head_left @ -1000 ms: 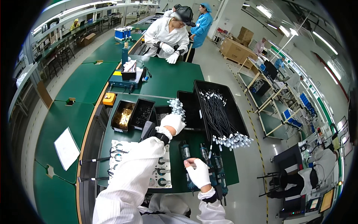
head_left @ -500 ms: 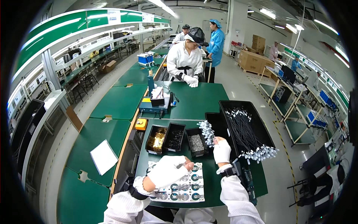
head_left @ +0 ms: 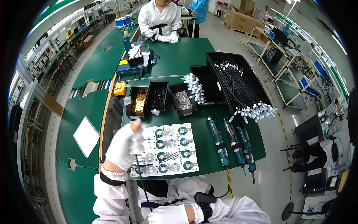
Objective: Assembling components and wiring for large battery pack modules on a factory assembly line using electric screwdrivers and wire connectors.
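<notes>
Left hand (head_left: 125, 147), white-gloved, up beside the left edge of the white panel (head_left: 194, 170), blurred; fingers curled, by the look of it closed on a black cable (head_left: 141, 183). From under that palm, cable in a steep line past the near edge of the table (head_left: 205, 160), down to the right hand (head_left: 169, 215), low over the lap at the picture's lower edge. Right fingers bent beside the cable's lower stretch; cannot tell whether clamped on it. Hands well apart from each other.

Against half a second ago: right hand gone from the white-tipped bundle (head_left: 194, 88), down to the lap; left hand off the panel's middle, out to its left side. Round teal-and-silver parts (head_left: 183, 130) in rows there, more exposed now. Three teal-and-black power drivers (head_left: 234, 143) in plain sight right of the panel (mostly behind the right forearm before). View tipped lower, co-worker's head cut by the upper edge; co-worker's gloved hands (head_left: 168, 38) together, as before.

Unchanged: gold-filled bin (head_left: 136, 115), dark-filled bin (head_left: 166, 89) and silver-filled bin (head_left: 186, 113) in a row beyond the panel; bundle just beside the last. Large black tray (head_left: 257, 78) farther right, long black cables (head_left: 236, 84) inside, white ends (head_left: 257, 112) over the near rim.
</notes>
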Demonstrator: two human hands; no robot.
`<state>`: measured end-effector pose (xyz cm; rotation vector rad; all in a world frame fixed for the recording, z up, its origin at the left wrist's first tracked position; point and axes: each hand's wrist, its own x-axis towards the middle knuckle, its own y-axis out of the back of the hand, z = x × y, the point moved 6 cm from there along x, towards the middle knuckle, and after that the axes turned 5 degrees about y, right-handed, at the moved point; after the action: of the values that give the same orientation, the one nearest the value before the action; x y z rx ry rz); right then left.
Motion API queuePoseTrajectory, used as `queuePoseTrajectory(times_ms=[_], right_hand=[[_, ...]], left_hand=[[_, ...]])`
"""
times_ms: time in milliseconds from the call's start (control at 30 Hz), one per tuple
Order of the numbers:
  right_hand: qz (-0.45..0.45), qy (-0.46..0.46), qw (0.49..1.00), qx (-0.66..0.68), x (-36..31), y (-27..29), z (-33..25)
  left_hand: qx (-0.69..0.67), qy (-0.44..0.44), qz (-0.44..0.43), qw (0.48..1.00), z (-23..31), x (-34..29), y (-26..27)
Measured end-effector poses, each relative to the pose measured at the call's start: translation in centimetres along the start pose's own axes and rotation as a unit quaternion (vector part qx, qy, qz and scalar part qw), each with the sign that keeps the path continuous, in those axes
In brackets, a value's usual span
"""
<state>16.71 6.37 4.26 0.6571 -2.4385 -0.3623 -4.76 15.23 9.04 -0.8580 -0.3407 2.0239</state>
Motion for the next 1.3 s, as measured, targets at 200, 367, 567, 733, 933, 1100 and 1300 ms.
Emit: queuePoseTrajectory(times_ms=[200,367,567,733,933,1100,1300], right_hand=[[0.176,-0.063,0.982,-0.033,-3.8,4.3,-2.2],[0.416,-0.298,0.797,-0.321,-13.3,15.6,-2.1],[0.251,-0.292,0.878,-0.283,-13.9,17.5,0.0],[0.165,-0.223,0.872,-0.405,-13.4,16.2,-0.3],[0.235,-0.187,0.869,-0.393,-13.5,17.5,-1.0],[0.493,-0.261,0.769,-0.312,-16.3,18.8,0.8],[0.529,-0.201,0.784,-0.256,-15.0,17.8,1.9]], left_hand=[[0.434,-0.2,0.109,0.872,-0.1,-2.4,1.7],[0.704,-0.24,0.085,0.663,-7.2,-2.5,-4.0],[0.711,-0.23,0.063,0.661,-9.0,0.5,-4.5],[0.584,-0.17,0.067,0.791,-7.6,1.0,-4.0],[0.693,-0.158,0.059,0.701,-8.3,0.9,-4.5],[0.654,-0.256,0.024,0.711,-8.5,0.6,-5.5],[0.551,-0.14,-0.012,0.823,-9.1,1.3,-3.8]])
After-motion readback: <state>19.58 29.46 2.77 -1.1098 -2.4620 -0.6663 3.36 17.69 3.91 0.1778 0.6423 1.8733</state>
